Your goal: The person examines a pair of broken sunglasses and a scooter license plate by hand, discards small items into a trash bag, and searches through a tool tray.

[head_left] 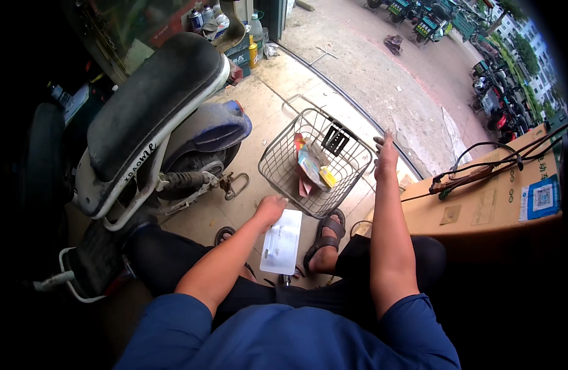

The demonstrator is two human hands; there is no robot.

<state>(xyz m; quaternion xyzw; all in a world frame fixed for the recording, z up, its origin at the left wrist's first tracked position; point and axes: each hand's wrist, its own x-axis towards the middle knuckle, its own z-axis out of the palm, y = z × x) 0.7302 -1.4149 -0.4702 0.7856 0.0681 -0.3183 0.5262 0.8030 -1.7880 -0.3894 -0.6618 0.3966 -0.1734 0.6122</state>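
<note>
My left hand is closed at the upper corner of a thin white rectangular plate with rounded corners, holding it between my knees. Just ahead stands a grey wire basket on the tiled floor. A black slotted bracket is fixed to the basket's far side. Inside lie a colourful packet, a small yellow piece and some red card. To the right of the basket, my right hand is raised with its fingers apart, holding nothing.
A scooter with a black seat stands close on my left. At right, a large cardboard box carries dark cables. Bottles and cans sit by the doorway. Beyond the threshold, parked scooters line the pavement.
</note>
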